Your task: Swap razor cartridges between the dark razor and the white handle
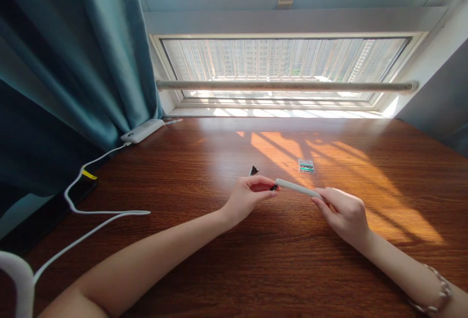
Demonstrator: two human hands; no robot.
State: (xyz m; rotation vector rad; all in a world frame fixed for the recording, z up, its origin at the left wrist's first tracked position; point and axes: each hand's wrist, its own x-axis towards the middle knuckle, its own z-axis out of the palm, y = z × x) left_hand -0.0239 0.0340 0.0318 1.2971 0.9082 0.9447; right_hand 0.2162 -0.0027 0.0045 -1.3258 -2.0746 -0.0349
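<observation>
My right hand (343, 213) is closed round one end of a slim pale grey-white stick (298, 188), which points left and slightly up. Its far end meets the fingertips of my left hand (248, 198). Those fingers pinch a small black piece (273, 188) right at the stick's tip; its kind is too small to tell. Just beyond my left knuckles shows a dark, flared object with a thin shiny stem (253, 170), partly hidden by the hand. Past the stick, a small clear case with green strips (306, 165) lies on the brown wooden tabletop (204, 259).
At the back left, a white power bank (142, 131) lies against the blue curtain (120, 50). A white cable (109, 212) runs from it to a white curved object (16, 274) at the lower left. A window with a horizontal rail (285, 85) stands behind the table.
</observation>
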